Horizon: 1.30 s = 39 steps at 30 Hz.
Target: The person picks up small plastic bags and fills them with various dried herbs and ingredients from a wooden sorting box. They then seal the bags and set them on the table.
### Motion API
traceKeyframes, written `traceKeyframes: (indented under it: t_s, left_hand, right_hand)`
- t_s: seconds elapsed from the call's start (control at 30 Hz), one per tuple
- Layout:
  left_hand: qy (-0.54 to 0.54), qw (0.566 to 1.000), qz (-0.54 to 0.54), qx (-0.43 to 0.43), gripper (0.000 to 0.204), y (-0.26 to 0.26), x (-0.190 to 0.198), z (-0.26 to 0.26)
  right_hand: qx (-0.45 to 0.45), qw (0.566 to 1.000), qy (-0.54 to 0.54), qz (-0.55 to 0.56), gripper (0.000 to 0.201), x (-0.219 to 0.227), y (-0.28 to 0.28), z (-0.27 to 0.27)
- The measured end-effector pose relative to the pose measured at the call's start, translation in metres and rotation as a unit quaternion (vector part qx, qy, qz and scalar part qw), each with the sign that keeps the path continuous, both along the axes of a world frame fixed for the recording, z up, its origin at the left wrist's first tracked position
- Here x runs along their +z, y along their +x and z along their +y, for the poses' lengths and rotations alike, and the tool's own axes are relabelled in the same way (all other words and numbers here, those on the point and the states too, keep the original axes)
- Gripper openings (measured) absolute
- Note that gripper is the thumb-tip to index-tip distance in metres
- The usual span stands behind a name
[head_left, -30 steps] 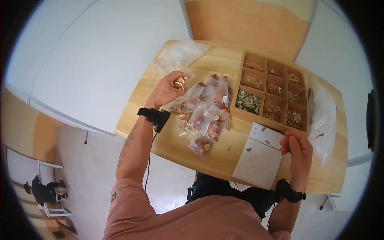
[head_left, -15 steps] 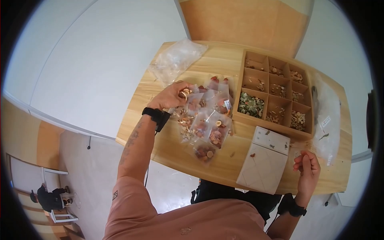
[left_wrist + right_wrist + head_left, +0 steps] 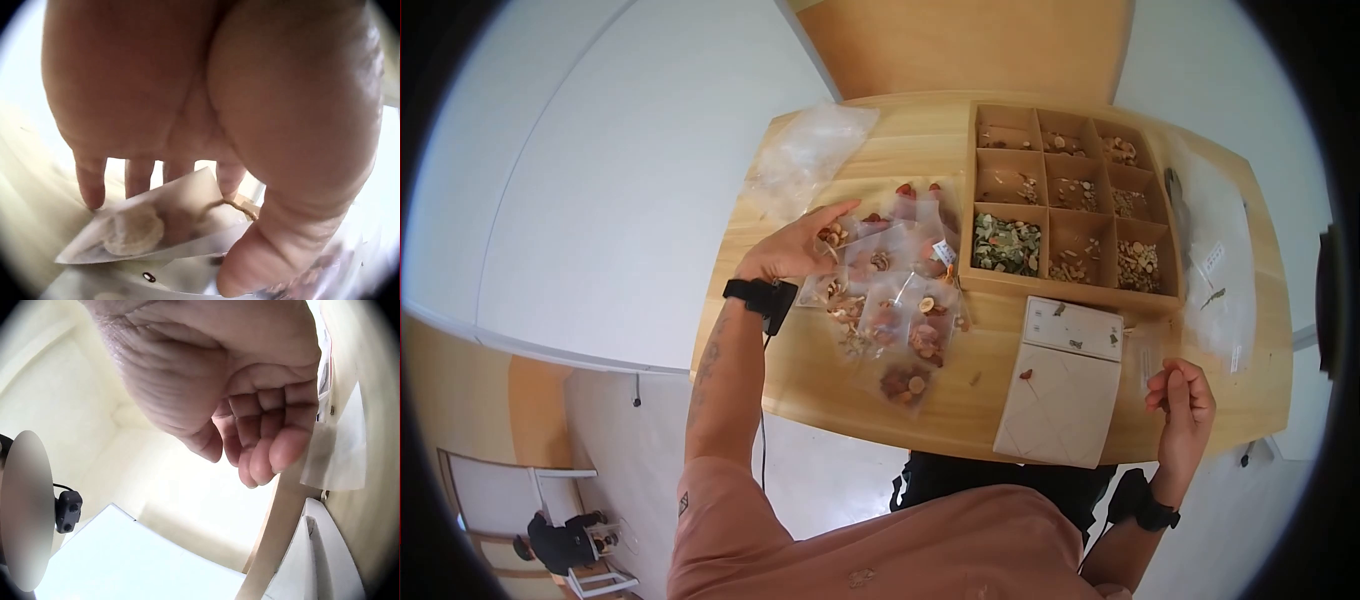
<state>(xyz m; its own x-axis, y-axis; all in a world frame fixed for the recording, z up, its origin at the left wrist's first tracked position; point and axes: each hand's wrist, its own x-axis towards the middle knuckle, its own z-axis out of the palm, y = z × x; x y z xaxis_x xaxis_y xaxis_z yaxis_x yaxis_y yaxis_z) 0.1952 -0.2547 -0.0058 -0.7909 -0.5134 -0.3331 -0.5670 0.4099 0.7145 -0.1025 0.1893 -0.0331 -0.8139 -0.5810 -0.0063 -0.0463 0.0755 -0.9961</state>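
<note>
My left hand (image 3: 795, 245) is at the left edge of a pile of small clear bags (image 3: 880, 262) filled with dried slices and red dried fruit. In the left wrist view its fingers are straight and the thumb stands apart, with a bag of pale round slices (image 3: 134, 231) lying between them on other bags. My right hand (image 3: 1185, 395) hovers near the table's front right, fingers loosely curled and nothing seen in them. A small flat clear bag (image 3: 1145, 360) lies just beyond it. A white flat scale (image 3: 1055, 405) with a few dried bits on it is to its left.
A cardboard box (image 3: 1075, 284) with several compartments of dried herbs and slices stands at the back right. Large clear plastic bags lie at the far left (image 3: 815, 150) and right (image 3: 1225, 290) of the wooden table (image 3: 850, 415). Another person (image 3: 565, 542) sits in the background.
My left hand has lowered the bag of pale slices onto the left of the pile and its fingers have spread from it. My right hand has moved slightly right, away from the scale.
</note>
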Motion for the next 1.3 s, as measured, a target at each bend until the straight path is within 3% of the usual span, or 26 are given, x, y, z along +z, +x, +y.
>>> traceKeyframes:
  t_s: [0.07, 0.17, 0.27, 0.37, 0.47, 0.67, 0.87, 1.07, 1.2, 1.3]
  left_hand:
    - [-0.018, 0.999, 0.019, -0.034, 0.097, 0.006, -0.001, -0.005]
    - [0.087, 0.992, 0.086, -0.003, 0.102, 0.012, 0.002, -0.002]
    - [-0.008, 1.0, -0.008, 0.022, 0.104, 0.015, 0.019, 0.007]
    - [-0.008, 0.996, 0.061, 0.058, 0.098, 0.028, 0.02, 0.015]
    - [-0.054, 0.985, 0.107, 0.122, 0.093, 0.039, 0.025, 0.027]
    - [-0.191, 0.919, 0.238, 0.251, 0.052, 0.052, 0.038, 0.094]
    - [-0.226, 0.879, 0.314, 0.278, 0.039, 0.053, 0.007, 0.179]
    - [-0.162, 0.858, 0.358, 0.33, 0.033, 0.039, -0.037, 0.264]
    - [-0.141, 0.893, 0.31, 0.295, 0.029, 0.021, -0.055, 0.302]
    - [-0.121, 0.912, 0.27, 0.284, 0.026, -0.006, -0.057, 0.32]
  right_hand:
    - [-0.005, 1.0, 0.003, 0.0, 0.019, -0.003, -0.003, 0.002]
    - [-0.007, 1.0, 0.023, 0.0, 0.016, -0.006, -0.008, 0.002]
    - [-0.01, 1.0, 0.024, -0.012, 0.013, -0.006, -0.011, -0.002]
    - [-0.007, 1.0, 0.018, -0.024, 0.012, -0.008, -0.014, -0.007]
    - [0.029, 0.999, 0.001, 0.041, 0.016, -0.015, -0.02, -0.009]
    - [0.023, 0.995, -0.081, 0.06, 0.023, -0.034, -0.011, -0.021]
    - [0.016, 0.996, 0.025, 0.08, 0.018, -0.027, -0.007, -0.002]
    - [-0.04, 0.994, -0.022, 0.101, 0.013, -0.03, -0.029, 0.036]
    - [-0.048, 0.99, 0.053, 0.124, 0.013, -0.039, -0.034, 0.054]
    - [-0.042, 0.991, 0.008, 0.125, 0.013, -0.051, -0.037, 0.059]
